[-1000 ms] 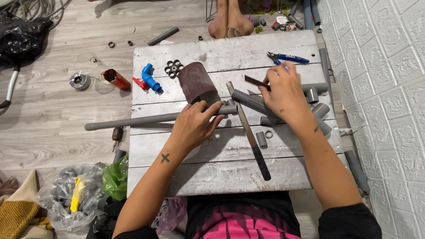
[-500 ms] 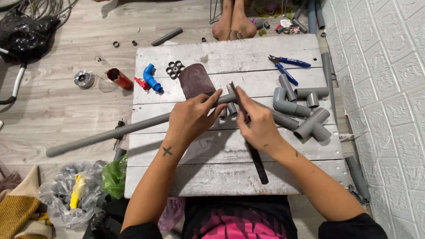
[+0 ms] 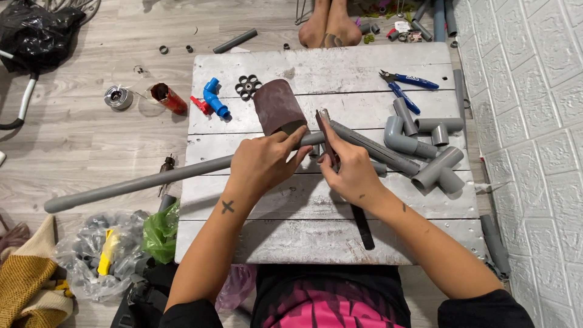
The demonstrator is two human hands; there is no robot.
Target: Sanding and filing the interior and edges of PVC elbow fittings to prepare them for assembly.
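Pale wooden floorboards are running under everything, with a white brick-pattern wall point(image 3: 534, 121) standing along my right side. On the floor I am sitting at a low whitewashed plank worktop point(image 3: 303, 231), its boards scuffed and grey.

Lying across it, and sticking well out past its left edge over the floor, is the long grey plastic pipe point(image 3: 139, 182). I judge it to be light and stiff but smooth and round, so it is likely to roll or slide unless pinned near the working end; its long free tail will want to lever up.

My left hand point(image 3: 264, 163) is clamping down over the pipe near its right end, fingers wrapped across it, forefinger stretched toward a roll of dark brown sandpaper point(image 3: 278, 108) standing just behind.

My right hand point(image 3: 352, 173) is closing around a long narrow metal saw blade with a black handle end point(image 3: 363, 225), gripping it about midway and holding it against the pipe end; the bare blade is thin and springy, I expect, so a grip close to the cut suits it.

A cluster of grey plastic elbow and tee fittings point(image 3: 425, 152) is lying to the right, with blue-handled pliers point(image 3: 407, 85) beyond them, and a blue plastic valve fitting point(image 3: 214, 97) at the far left corner.
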